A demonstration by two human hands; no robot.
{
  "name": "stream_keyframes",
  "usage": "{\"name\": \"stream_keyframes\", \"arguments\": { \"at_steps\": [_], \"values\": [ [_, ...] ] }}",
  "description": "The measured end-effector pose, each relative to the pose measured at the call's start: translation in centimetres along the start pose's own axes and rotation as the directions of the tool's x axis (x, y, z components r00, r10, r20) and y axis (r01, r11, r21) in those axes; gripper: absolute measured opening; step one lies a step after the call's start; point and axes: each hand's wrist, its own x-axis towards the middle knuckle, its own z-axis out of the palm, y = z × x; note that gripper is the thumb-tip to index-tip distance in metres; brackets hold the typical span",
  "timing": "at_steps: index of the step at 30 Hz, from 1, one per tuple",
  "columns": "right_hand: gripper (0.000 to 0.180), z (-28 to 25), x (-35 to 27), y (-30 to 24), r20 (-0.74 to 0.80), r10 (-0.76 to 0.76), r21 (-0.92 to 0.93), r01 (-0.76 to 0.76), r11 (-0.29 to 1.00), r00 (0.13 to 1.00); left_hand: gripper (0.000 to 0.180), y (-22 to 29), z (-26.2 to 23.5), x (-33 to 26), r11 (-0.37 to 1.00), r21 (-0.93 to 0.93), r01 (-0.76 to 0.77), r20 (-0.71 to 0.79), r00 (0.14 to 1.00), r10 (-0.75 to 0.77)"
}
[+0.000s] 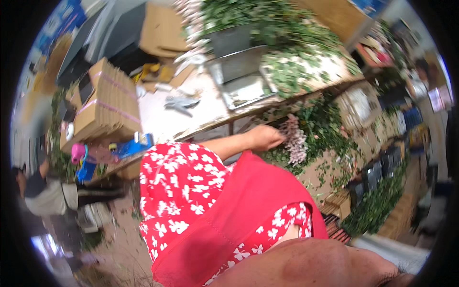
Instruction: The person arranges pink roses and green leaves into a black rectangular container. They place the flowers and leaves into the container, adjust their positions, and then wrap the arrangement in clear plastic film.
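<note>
My left hand reaches across in front of the red apron, over the floor beyond the table's front edge. Its fingers are closed at the side of a bunch of pale pink flowers, and the bunch seems held there. The stems inside the fist are hidden. Green leafy cuttings lie behind and below the flowers. My right hand does not show.
The worktable carries a metal trough, grey pliers-like cutters, strapped flat cardboard and heaped green stems. A blue-and-purple tape dispenser sits at its left edge. Another person stands at far left. Leaves litter the floor.
</note>
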Motion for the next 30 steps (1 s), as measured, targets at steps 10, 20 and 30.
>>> {"name": "stream_keyframes", "arguments": {
  "at_steps": [10,20,30],
  "values": [
    [0.029,7.1,8.5,-39.1,0.561,-0.409,-0.019,0.506,0.863,0.72,0.021,-12.7,-23.5,-15.8,0.174,0.261,0.949,-0.615,0.303,-0.728],
    [0.029,14.2,-2.6,-66.9,0.845,-0.525,0.176,0.878,0.446,0.097,0.063,-23.1,-22.8,-23.0,-0.214,-0.776,0.594,-0.437,-0.75,-0.496],
    [0.026,44.8,-20.4,-83.8,0.453,-0.611,0.52,0.749,-0.41,-0.65,0.045,-25.2,-21.8,-27.5,0.04,-0.933,0.357,-0.331,-0.808,-0.487]
  ]
}}
